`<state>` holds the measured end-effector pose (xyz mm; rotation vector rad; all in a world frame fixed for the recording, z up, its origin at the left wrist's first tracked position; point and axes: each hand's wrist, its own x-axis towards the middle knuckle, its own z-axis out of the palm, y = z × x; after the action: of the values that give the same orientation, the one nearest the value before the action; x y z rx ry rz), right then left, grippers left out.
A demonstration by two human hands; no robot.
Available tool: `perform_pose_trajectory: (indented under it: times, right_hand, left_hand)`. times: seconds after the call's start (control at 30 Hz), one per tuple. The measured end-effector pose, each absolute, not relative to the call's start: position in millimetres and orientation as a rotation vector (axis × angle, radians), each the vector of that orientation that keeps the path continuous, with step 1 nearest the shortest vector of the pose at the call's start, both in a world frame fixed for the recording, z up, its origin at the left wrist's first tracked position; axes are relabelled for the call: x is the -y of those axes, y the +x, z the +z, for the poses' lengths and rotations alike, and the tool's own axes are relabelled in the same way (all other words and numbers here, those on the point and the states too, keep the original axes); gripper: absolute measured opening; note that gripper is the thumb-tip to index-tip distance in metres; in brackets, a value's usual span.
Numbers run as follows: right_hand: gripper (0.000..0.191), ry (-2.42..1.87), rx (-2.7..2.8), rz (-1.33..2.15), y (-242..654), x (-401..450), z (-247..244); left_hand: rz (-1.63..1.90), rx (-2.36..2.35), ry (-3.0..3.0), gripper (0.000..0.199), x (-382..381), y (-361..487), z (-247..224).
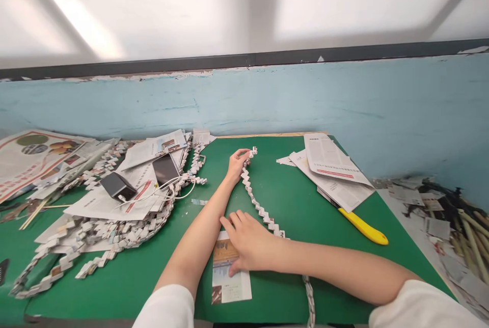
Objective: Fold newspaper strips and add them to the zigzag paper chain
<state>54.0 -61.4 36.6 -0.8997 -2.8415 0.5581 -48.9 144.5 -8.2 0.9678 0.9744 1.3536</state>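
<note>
My left hand (237, 165) is stretched forward, its fingers closed around the far end of a zigzag chain of folded newspaper (255, 200). From there the chain runs back toward me, passes under my right forearm and reaches the table's front edge. My right hand (250, 240) is nearer, fingers apart, over the upper part of a rectangular piece of printed paper (237, 287). Whether its palm presses on the paper I cannot tell.
On the left of the green table (160, 279) lie more folded-paper chains (141, 231), newspapers, a phone (165, 169), a black charger (117, 186) and a white cable. Newspaper sheets (332, 165) partly cover a yellow-handled tool (364, 227) at right. Sticks (473, 241) lie beyond the right edge.
</note>
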Motion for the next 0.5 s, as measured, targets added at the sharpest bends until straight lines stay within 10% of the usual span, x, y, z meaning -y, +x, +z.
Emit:
perform_pose_trajectory:
  times: [0.13,0.33,0.5]
  right_hand:
    - [0.099,-0.969,2.93,0.616,50.2,67.3,30.4]
    - [0.025,-0.825,2.938,1.01,61.3,61.6,40.6]
    - [0.018,-0.704,2.364,1.485,81.7,10.2,66.6]
  left_hand:
    - [1.349,-0.959,0.962,0.048,-144.1,-50.2,-9.3]
    - [1.338,-0.97,0.955,0.05,-144.2,-49.4,-7.7]
    - [1.363,-1.019,1.006,0.044,-146.5,-48.3,-14.1]
